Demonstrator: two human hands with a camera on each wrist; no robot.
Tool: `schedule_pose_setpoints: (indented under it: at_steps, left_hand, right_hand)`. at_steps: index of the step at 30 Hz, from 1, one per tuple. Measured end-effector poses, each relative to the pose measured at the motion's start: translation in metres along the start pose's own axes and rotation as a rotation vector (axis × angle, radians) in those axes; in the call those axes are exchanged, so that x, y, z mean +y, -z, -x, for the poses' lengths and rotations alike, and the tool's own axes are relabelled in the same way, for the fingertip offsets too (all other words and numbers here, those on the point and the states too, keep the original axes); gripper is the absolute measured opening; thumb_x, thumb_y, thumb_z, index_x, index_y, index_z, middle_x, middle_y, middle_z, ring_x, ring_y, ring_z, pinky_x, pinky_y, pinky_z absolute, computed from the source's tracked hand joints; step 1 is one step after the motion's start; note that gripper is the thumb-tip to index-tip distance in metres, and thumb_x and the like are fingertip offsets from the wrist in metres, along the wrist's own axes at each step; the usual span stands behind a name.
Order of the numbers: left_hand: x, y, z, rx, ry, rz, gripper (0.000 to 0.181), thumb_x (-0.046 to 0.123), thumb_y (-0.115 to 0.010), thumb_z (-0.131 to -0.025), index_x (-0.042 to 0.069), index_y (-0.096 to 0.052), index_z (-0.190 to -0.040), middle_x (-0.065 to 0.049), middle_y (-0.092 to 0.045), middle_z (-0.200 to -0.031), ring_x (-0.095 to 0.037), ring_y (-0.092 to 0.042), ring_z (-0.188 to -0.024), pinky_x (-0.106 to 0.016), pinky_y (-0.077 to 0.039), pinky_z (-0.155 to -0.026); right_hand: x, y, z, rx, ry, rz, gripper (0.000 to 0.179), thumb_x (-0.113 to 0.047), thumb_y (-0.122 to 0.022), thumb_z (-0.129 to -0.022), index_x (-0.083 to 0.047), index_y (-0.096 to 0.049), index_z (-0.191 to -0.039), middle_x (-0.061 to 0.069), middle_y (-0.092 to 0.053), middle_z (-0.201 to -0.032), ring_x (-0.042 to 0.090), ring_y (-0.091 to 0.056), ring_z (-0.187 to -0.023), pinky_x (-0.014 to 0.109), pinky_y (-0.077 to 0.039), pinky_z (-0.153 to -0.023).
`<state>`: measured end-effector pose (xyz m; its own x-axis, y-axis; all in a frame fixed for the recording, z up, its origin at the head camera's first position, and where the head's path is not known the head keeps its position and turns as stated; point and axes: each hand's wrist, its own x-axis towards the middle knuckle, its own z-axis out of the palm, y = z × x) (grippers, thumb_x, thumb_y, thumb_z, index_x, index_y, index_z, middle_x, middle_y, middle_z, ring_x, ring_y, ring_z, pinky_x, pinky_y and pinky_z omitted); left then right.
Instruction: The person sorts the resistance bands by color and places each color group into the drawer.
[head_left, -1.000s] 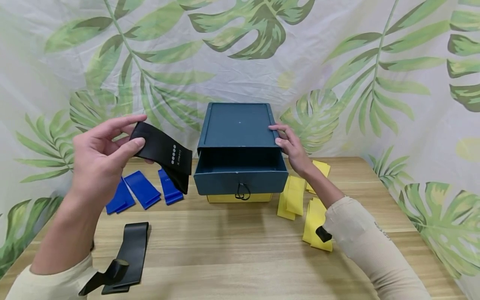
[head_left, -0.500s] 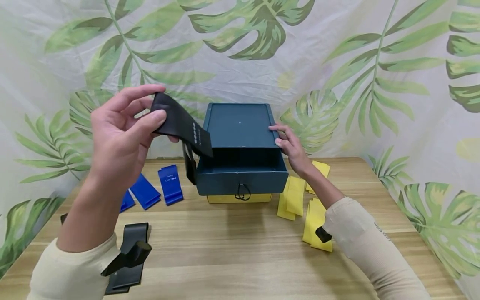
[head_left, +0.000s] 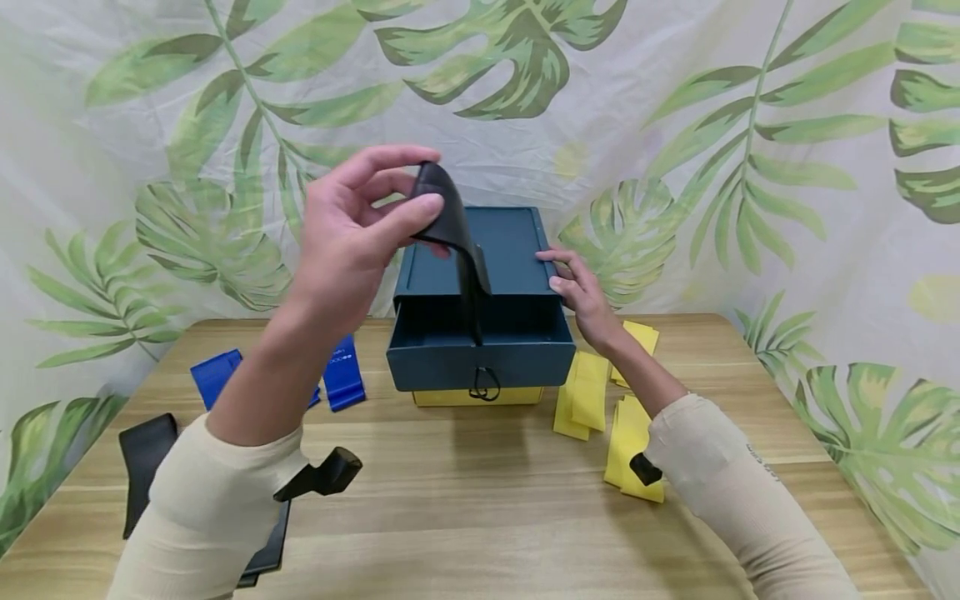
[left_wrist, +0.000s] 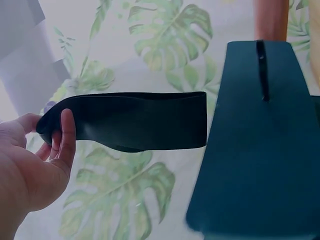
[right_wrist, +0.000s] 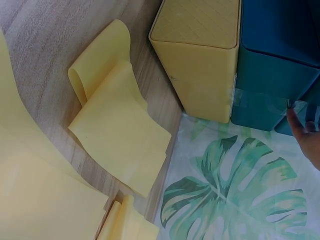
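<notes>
My left hand (head_left: 352, 225) pinches one end of a black loop resistance band (head_left: 450, 217) between thumb and fingers. The band hangs from it, with its lower end overlapping the opening of a pulled-out drawer (head_left: 435, 367) in the head view. That drawer belongs to a dark blue drawer box (head_left: 510, 250). In the left wrist view the folded band (left_wrist: 145, 120) stretches from the fingers toward the drawer front (left_wrist: 255, 150). My right hand (head_left: 588, 300) rests its fingers on the right edge of the box top. A finger touches the box's side in the right wrist view.
A yellow box (head_left: 435, 398) stands under the blue one. Yellow bands (head_left: 588, 396) lie to the right, blue bands (head_left: 345, 379) to the left. Black bands (head_left: 146, 458) lie at the front left, partly hidden by the left sleeve. A leaf-print cloth (head_left: 495, 150) hangs behind the table.
My left hand has carried the black resistance band up and to the right, from above the blue bands to over the pulled-out drawer. The right hand stays on the box edge.
</notes>
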<state>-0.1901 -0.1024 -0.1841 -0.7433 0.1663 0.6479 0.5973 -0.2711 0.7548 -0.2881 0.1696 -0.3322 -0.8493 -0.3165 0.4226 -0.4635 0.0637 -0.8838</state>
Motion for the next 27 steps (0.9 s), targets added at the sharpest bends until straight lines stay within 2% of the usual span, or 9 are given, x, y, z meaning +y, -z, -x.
schedule_pose_setpoints:
  at_steps: [8,13,18,20,21,24,26,27]
  left_hand:
    - [-0.020,-0.021,-0.007,-0.057,0.072,-0.046,0.033,-0.009,-0.066,-0.094,-0.003,-0.066,-0.127,-0.016,-0.065,-0.091,-0.027,-0.075,-0.080,-0.040,-0.062,-0.077]
    - [-0.025,-0.031,-0.014,-0.070,0.053,-0.051,0.035,-0.010,-0.066,-0.094,-0.008,-0.063,-0.129,-0.020,-0.064,-0.090,-0.028,-0.074,-0.078,-0.041,-0.062,-0.078]
    - [-0.026,-0.037,-0.020,-0.059,0.034,-0.058,0.033,-0.007,-0.067,-0.095,-0.005,-0.065,-0.127,-0.018,-0.063,-0.088,-0.027,-0.074,-0.077,-0.042,-0.062,-0.079]
    - [-0.028,-0.038,-0.022,-0.053,0.029,-0.051,0.032,-0.006,-0.067,-0.095,-0.005,-0.065,-0.126,-0.017,-0.063,-0.086,-0.028,-0.074,-0.076,-0.042,-0.062,-0.078]
    - [-0.028,-0.039,-0.022,-0.050,0.030,-0.046,0.032,-0.007,-0.067,-0.094,-0.005,-0.065,-0.126,-0.017,-0.063,-0.085,-0.028,-0.074,-0.076,-0.043,-0.062,-0.077]
    - [-0.032,-0.042,-0.022,-0.053,0.041,-0.035,0.031,-0.008,-0.067,-0.094,-0.005,-0.066,-0.125,-0.017,-0.063,-0.085,-0.028,-0.073,-0.075,-0.043,-0.062,-0.075]
    - [-0.034,-0.044,-0.021,-0.069,0.060,-0.038,0.032,-0.008,-0.067,-0.094,-0.006,-0.065,-0.126,-0.016,-0.063,-0.086,-0.028,-0.073,-0.075,-0.042,-0.062,-0.074]
    - [-0.036,-0.045,-0.020,-0.079,0.073,-0.042,0.032,-0.008,-0.067,-0.094,-0.007,-0.065,-0.127,-0.016,-0.064,-0.087,-0.027,-0.073,-0.076,-0.042,-0.062,-0.074]
  right_hand:
    - [0.002,0.001,0.001,0.013,0.009,0.020,0.052,-0.020,-0.042,-0.100,0.007,-0.043,-0.144,0.019,-0.021,-0.169,0.044,-0.025,-0.154,0.069,-0.025,-0.117]
    - [0.002,0.001,0.001,0.012,0.000,0.027,0.051,-0.022,-0.042,-0.101,0.005,-0.044,-0.144,0.018,-0.021,-0.170,0.045,-0.026,-0.153,0.070,-0.025,-0.117]
    - [0.000,0.000,0.001,0.016,-0.003,0.017,0.051,-0.020,-0.042,-0.100,0.006,-0.043,-0.144,0.020,-0.021,-0.169,0.045,-0.024,-0.154,0.069,-0.024,-0.118]
    - [-0.001,0.000,0.001,0.016,-0.005,0.002,0.050,-0.017,-0.041,-0.100,0.008,-0.041,-0.144,0.021,-0.022,-0.168,0.043,-0.027,-0.153,0.061,-0.031,-0.118]
    - [-0.001,0.000,0.001,0.016,-0.001,-0.012,0.049,-0.015,-0.040,-0.100,0.009,-0.041,-0.143,0.022,-0.028,-0.166,0.040,-0.034,-0.151,0.056,-0.036,-0.116]
    - [0.000,0.000,0.000,0.024,0.015,-0.053,0.040,-0.011,-0.038,-0.102,0.008,-0.044,-0.137,0.018,-0.054,-0.145,0.024,-0.057,-0.129,0.037,-0.049,-0.101]
    - [0.001,0.001,0.000,0.023,0.036,-0.065,0.038,-0.010,-0.037,-0.102,0.006,-0.046,-0.135,0.013,-0.063,-0.125,0.014,-0.062,-0.107,0.027,-0.051,-0.087]
    - [0.001,0.001,0.000,0.024,0.042,-0.072,0.037,-0.010,-0.037,-0.103,0.006,-0.046,-0.135,0.010,-0.063,-0.123,0.010,-0.062,-0.104,0.026,-0.051,-0.085]
